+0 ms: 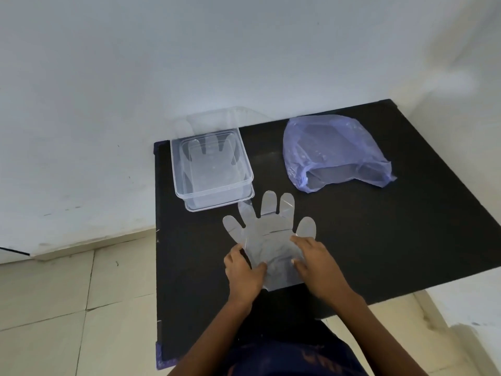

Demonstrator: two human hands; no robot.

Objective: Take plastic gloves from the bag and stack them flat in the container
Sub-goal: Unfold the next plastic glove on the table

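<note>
A clear plastic glove (271, 237) lies flat on the black table (379, 240), fingers pointing away from me. My left hand (244, 272) presses on its left cuff edge and my right hand (317, 263) presses on its right side, fingers spread. A clear rectangular container (245, 169) stands at the table's back left with at least one glove (211, 164) lying flat inside, its fingers reaching over the far rim. A bluish translucent plastic bag (333, 150) lies at the back right, its mouth facing me.
A white wall rises behind the table. Beige floor tiles (81, 308) lie to the left and below. The table's near edge sits just in front of my body.
</note>
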